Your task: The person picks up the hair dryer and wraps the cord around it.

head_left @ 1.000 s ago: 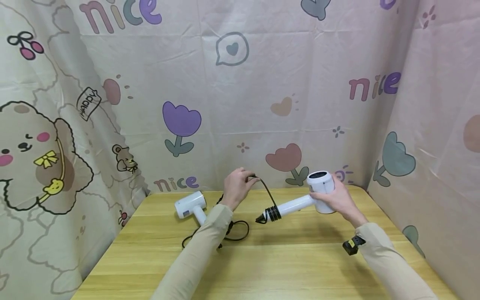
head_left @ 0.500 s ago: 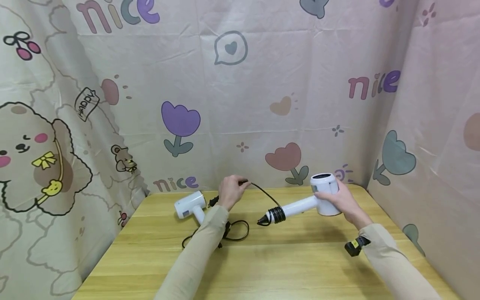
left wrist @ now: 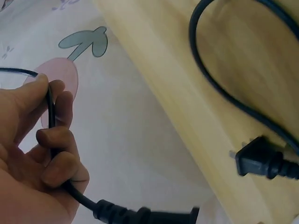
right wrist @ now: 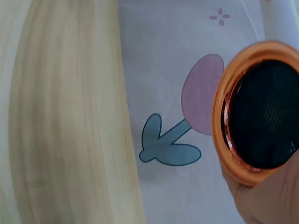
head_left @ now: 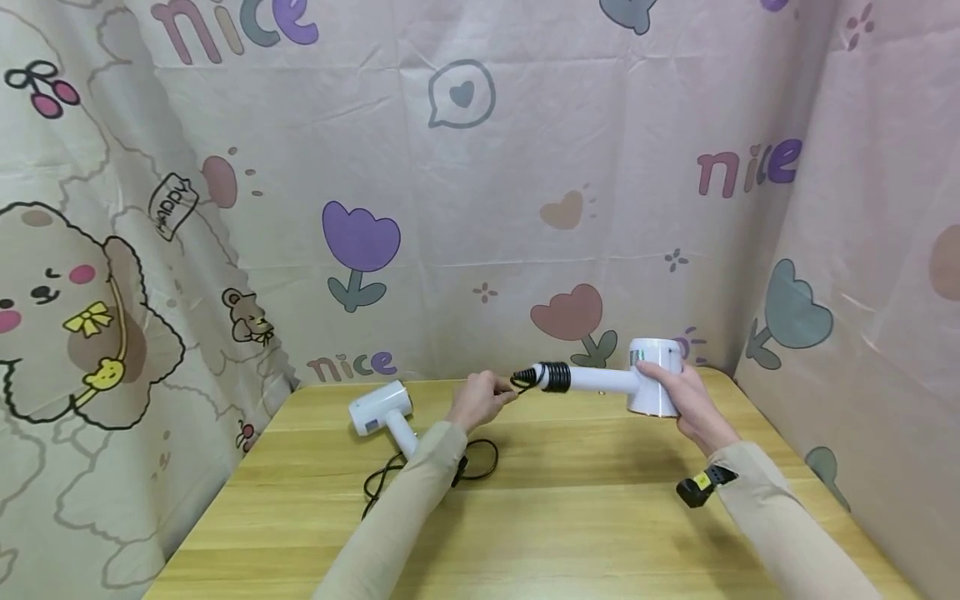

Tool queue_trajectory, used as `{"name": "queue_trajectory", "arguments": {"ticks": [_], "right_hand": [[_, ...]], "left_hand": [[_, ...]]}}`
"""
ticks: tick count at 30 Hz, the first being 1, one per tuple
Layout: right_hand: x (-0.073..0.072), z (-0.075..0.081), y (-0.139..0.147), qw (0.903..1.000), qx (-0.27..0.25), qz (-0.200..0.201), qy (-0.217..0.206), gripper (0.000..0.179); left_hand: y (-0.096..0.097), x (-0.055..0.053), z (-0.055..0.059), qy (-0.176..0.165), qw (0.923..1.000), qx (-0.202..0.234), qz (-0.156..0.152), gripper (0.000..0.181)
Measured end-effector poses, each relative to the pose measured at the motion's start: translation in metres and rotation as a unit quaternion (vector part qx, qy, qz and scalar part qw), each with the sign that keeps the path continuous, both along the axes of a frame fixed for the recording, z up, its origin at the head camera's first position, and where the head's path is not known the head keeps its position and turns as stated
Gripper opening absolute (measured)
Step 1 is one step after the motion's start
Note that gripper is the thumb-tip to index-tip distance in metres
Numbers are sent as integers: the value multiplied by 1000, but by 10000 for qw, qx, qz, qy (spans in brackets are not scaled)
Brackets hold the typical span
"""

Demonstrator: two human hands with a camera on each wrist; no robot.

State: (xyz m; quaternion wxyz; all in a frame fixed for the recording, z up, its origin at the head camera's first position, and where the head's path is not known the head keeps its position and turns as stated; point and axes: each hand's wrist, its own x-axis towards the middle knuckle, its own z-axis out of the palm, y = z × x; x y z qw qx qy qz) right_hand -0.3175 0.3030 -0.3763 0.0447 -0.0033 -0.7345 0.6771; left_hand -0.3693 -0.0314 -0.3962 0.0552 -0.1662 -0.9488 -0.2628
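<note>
My right hand (head_left: 686, 396) grips the head of a white hair dryer (head_left: 603, 380) and holds it above the table, handle pointing left. In the right wrist view, the dryer's copper-rimmed dark grille (right wrist: 266, 114) faces the camera. Black power cord (head_left: 556, 377) is coiled around the handle's end. My left hand (head_left: 477, 402) holds the free part of that cord; the left wrist view shows curled fingers around the cord (left wrist: 51, 107), with its black plug end (left wrist: 154, 216) hanging below the palm.
A second white hair dryer (head_left: 380, 410) lies at the table's left, partly behind the left forearm. Its black cord (head_left: 480, 477) loops on the wooden table (head_left: 585, 533), and a two-pin plug (left wrist: 257, 157) shows in the left wrist view. Printed curtains (head_left: 480, 208) stand behind.
The dryer's handle has swung up from slanting down to nearly level. My left hand first dropped slightly, then moved right and down, close to the handle's end.
</note>
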Motion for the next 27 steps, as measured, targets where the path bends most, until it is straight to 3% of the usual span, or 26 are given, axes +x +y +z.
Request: {"name": "queue_trajectory", "arguments": {"ticks": [7, 14, 20, 27], "right_hand": [[-2, 5, -7, 9963, -343, -749, -246, 83], [-9, 3, -14, 9842, -595, -1613, -430, 90], [-15, 2, -23, 9754, -343, -2163, -260, 93], [-14, 1, -26, 9719, 240, -2338, -75, 97]], "left_hand": [[5, 7, -9, 401, 9965, -361, -638, 16], [13, 15, -16, 740, 9896, -558, -1099, 20], [19, 23, -16, 1146, 9775, -763, -1599, 22], [23, 32, -9, 1893, 9591, -710, -1982, 21]]}}
